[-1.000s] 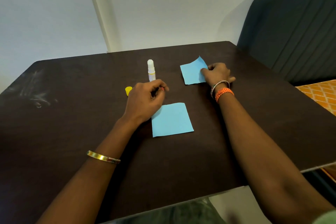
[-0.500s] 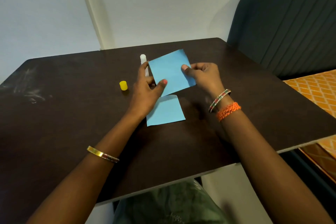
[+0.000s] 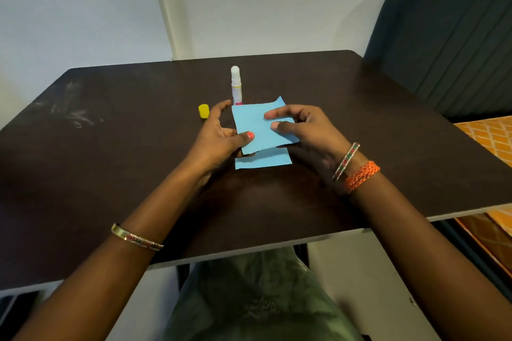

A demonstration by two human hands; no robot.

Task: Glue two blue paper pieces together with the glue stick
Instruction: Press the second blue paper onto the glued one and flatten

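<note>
Dark table (image 3: 110, 174): left hand (image 3: 219, 138), right hand (image 3: 307, 130) pinch upper blue paper (image 3: 260, 130), hiding most of lower blue paper (image 3: 263, 160).

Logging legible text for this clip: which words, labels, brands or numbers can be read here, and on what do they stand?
No text can be read in this frame.
Glue stick: its label shows pink and yellow print, too small and blurred to read.
Yellow cap: no marking visible.
Upper blue paper, held by the left hand and right hand: blank.
Lower blue paper on the table: blank where it shows.
</note>
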